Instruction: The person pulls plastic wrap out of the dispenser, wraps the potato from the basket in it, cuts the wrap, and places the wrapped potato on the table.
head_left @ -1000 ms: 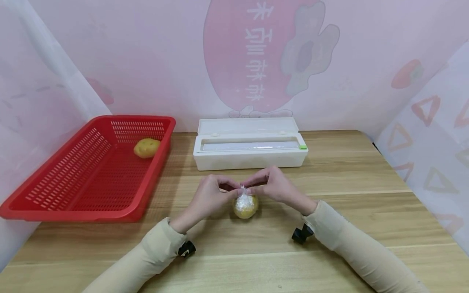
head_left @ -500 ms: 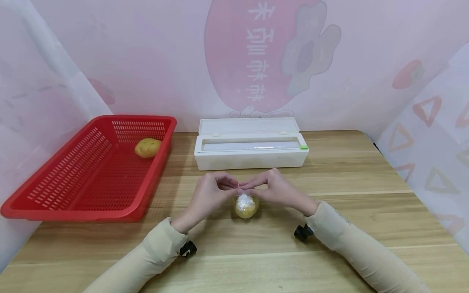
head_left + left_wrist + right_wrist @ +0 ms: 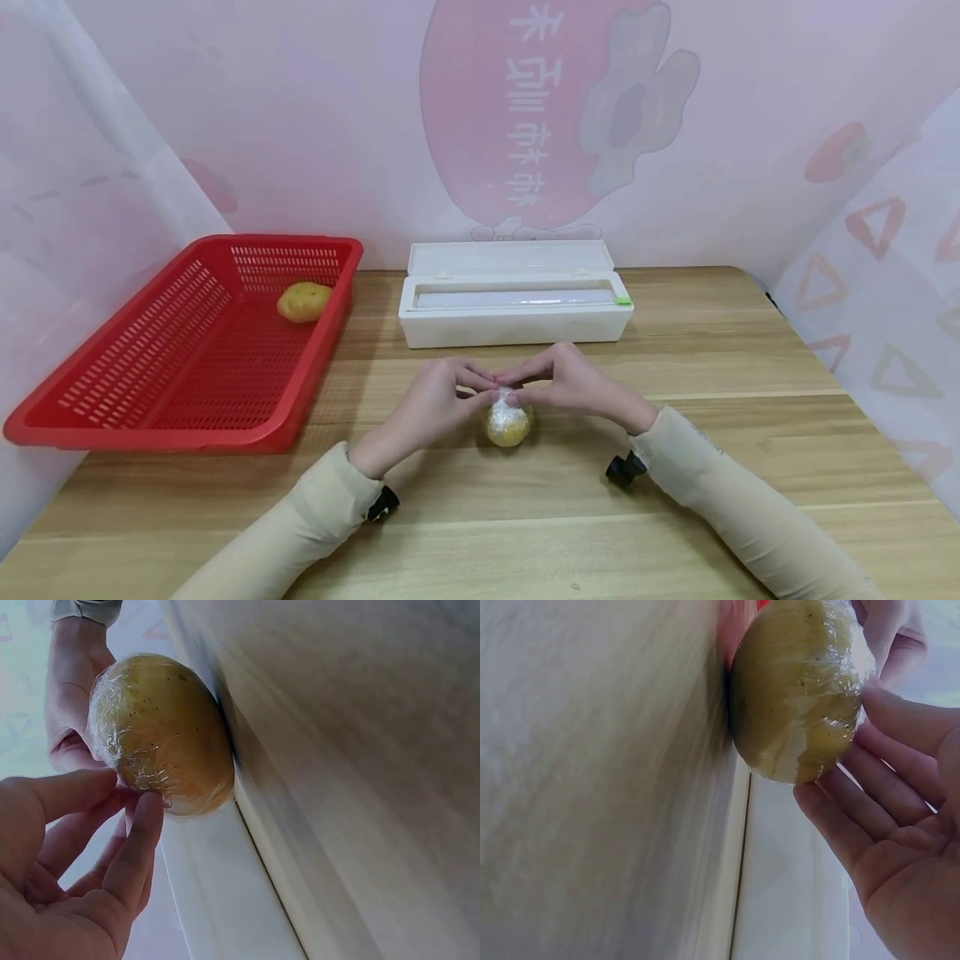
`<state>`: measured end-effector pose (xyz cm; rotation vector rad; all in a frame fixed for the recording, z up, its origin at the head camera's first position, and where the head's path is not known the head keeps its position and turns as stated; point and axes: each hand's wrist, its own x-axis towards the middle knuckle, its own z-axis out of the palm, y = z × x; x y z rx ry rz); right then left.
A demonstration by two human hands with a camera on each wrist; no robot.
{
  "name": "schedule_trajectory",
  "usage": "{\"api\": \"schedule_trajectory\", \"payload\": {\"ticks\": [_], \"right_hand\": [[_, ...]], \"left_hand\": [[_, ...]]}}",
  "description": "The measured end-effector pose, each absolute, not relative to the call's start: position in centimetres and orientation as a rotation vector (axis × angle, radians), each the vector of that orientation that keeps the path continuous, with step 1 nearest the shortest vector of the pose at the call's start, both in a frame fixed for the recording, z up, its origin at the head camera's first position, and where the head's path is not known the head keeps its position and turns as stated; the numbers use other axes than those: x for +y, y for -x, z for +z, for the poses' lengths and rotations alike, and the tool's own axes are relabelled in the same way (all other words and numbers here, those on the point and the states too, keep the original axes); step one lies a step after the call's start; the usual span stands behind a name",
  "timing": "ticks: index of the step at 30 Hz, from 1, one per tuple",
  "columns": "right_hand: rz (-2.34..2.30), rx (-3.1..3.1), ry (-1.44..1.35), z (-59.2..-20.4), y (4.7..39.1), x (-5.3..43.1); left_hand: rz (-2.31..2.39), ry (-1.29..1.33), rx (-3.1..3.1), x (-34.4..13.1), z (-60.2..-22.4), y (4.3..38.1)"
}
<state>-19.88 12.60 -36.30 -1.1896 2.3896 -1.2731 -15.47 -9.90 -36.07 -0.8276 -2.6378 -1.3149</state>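
Where the film (image 3: 502, 409) stood up in a small tuft between the fingertips a second ago, we now see the fingers and thumbs set lower, near the centre of the head view, and can make out no tuft above them. The wrapped potato (image 3: 508, 429) rests on the table (image 3: 480, 542) just below the fingertips, the film puckered and shining over its top. The left hand (image 3: 431, 400) pinches that film between thumb and finger. The right hand (image 3: 573, 385) closes in from the other side, thumb on the near face and fingers behind, so that it too pinches the film, though its fingers are fairly straight; how firm either squeeze is, we cannot tell.

We take the change to mean that the gathered ends are being pressed down onto the potato, and we judge this wrapping well along. Elsewhere little has shifted: the box (image 3: 517, 328), lid raised, lies at upper centre, and the basket (image 3: 225, 439) at the left of the frame holds a seemingly bare potato (image 3: 305, 302).
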Motion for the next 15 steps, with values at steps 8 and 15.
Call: {"api": "schedule_trajectory", "payload": {"ticks": [8, 15], "right_hand": [[-1.238, 2.407, 1.211, -36.56, 20.16, 12.82], [-1.287, 2.395, 1.250, -36.51, 20.06, 12.76]], "left_hand": [[-1.113, 1.064, -2.569, -9.95, -36.13, 15.64], [-1.110, 1.082, -2.567, -10.14, -36.18, 15.77]]}}
